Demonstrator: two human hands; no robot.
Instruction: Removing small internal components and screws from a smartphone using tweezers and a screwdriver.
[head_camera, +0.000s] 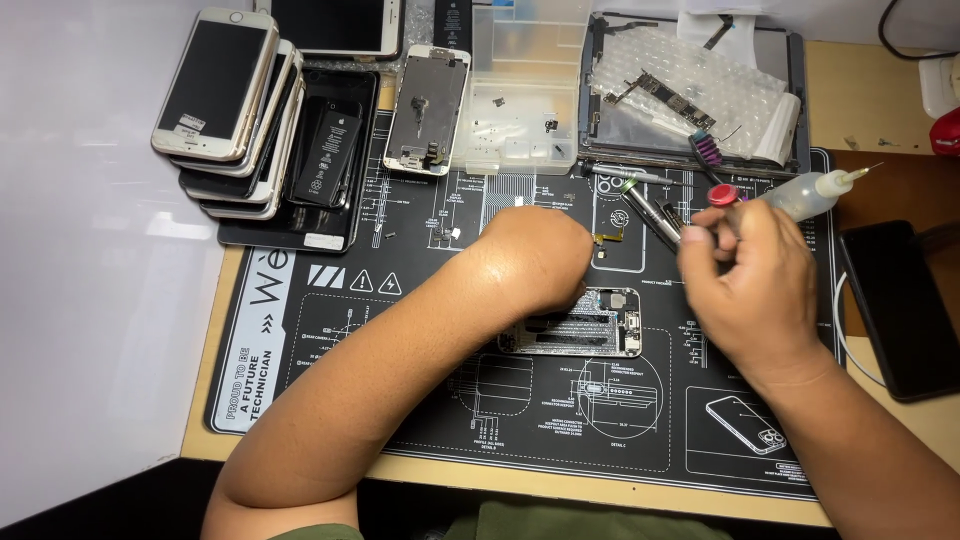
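Observation:
My left hand (535, 262) is curled over the upper edge of an opened phone chassis (595, 325) on a black repair mat (330, 330). Its fingertips pinch a small gold flex cable (610, 239). My right hand (750, 285) hovers to the right of the chassis. It grips a screwdriver with a red cap (722, 195), whose silver shaft (655, 215) points up and left. The two hands are a short gap apart above the chassis.
A stack of phones (225, 95), a black battery (325, 150) and a detached screen assembly (428, 110) lie at the upper left. Behind the mat are a clear parts tray (520, 95) and a grey housing with bubble wrap and a logic board (690, 95). On the right are a squeeze bottle (812, 192) and a dark phone (895, 305).

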